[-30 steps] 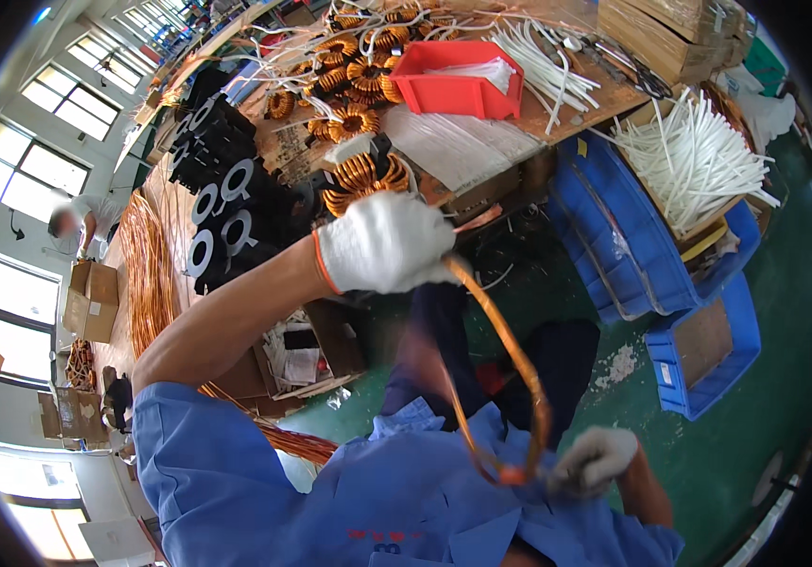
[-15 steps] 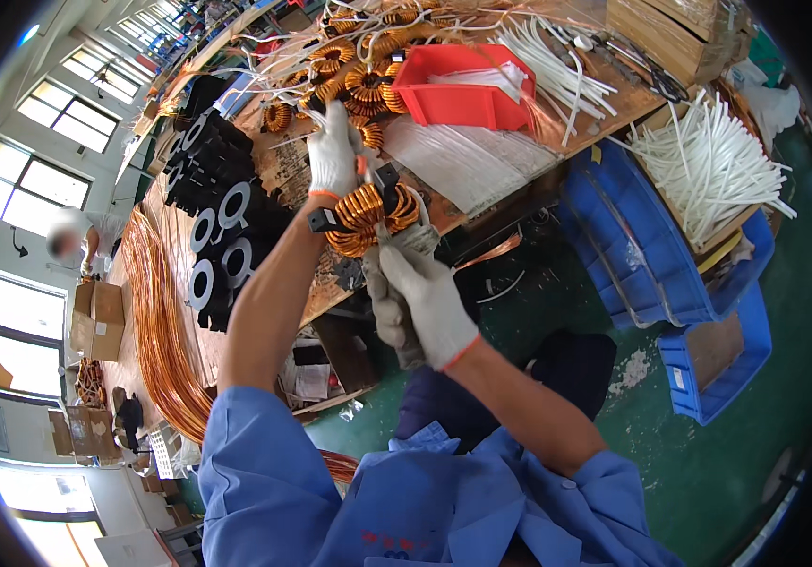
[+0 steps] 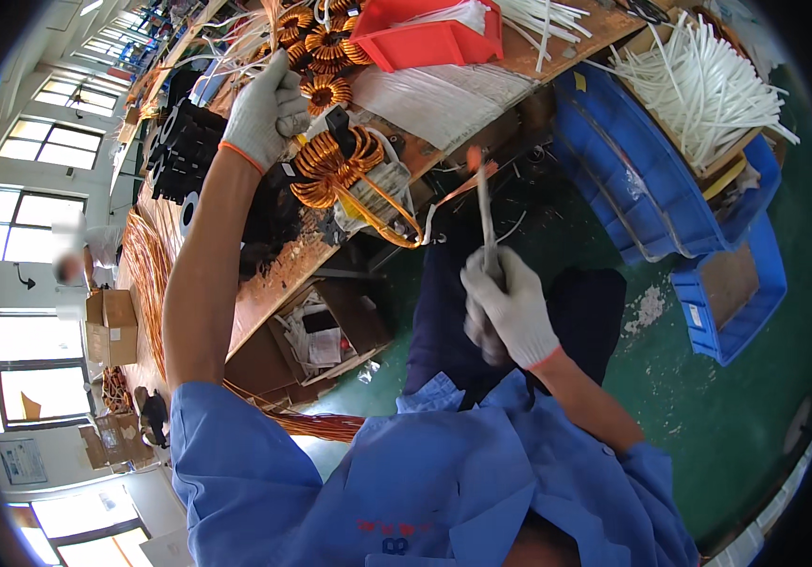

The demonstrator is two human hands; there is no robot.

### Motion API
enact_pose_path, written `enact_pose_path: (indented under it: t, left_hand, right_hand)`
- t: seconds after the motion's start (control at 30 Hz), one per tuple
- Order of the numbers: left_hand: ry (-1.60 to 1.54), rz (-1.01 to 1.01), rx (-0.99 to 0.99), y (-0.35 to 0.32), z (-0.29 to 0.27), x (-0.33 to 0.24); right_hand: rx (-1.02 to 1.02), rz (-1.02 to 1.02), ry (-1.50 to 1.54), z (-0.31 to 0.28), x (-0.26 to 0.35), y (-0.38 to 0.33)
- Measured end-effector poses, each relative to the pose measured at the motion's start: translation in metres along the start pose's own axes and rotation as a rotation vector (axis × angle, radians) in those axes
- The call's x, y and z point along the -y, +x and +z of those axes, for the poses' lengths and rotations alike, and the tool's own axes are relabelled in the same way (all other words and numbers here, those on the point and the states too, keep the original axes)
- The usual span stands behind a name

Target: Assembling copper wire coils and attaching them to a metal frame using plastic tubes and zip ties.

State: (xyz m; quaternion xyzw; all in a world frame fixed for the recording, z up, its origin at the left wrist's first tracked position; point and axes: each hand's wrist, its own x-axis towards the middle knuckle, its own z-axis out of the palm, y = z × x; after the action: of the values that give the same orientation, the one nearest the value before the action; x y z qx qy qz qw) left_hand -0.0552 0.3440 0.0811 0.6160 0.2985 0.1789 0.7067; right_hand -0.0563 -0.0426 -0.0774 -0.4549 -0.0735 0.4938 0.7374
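We judge winding in hand; copper-wound toroid point(image 3: 316, 168) at desk point(image 3: 278, 272) edge. Right hand point(image 3: 510, 307): fingers wrap blurred pale rod point(image 3: 487, 217). Left hand point(image 3: 264, 111): grip, we cannot tell. Next calls for steadying the toroid.

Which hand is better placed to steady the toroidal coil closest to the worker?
Probably the left hand: it's right beside that copper-wound toroidal coil. The right hand is farther from it and grips a stick-like tool.
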Motion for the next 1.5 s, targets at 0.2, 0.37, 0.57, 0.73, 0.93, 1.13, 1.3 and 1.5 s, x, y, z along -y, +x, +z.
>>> enact_pose_path:
  t: [0.2,0.37,0.57,0.73,0.93,1.13,1.3,1.5]
  left_hand:
    - [-0.035,-0.088,-0.022,-0.003,0.009,0.010]
    - [0.360,0.209,-0.206,-0.017,0.014,-0.014]
    - [1.424,1.340,0.246,-0.104,0.058,-0.003]
    - [1.542,1.082,0.761,-0.157,0.104,0.076]
    - [1.459,1.140,0.888,-0.177,0.137,0.111]
    - [1.353,1.002,1.056,-0.218,0.188,0.173]
    - [1.335,0.859,1.135,-0.239,0.220,0.181]
    - [1.153,1.043,1.069,-0.270,0.279,0.197]
  right_hand:
    - [0.016,-0.249,-0.081,0.067,0.020,0.037]
    - [0.075,-0.278,0.119,0.041,0.011,0.000]
    - [0.014,-0.105,-0.030,-0.049,0.009,-0.105]
    - [-0.252,-0.020,-0.262,-0.117,0.022,-0.178]
    - [-0.325,0.085,-0.461,-0.139,0.037,-0.228]
    - [-0.363,0.088,-0.640,-0.149,0.028,-0.235]
    - [-0.432,0.091,-0.631,-0.153,0.029,-0.240]
    - [-0.479,0.192,-0.449,-0.150,0.035,-0.248]
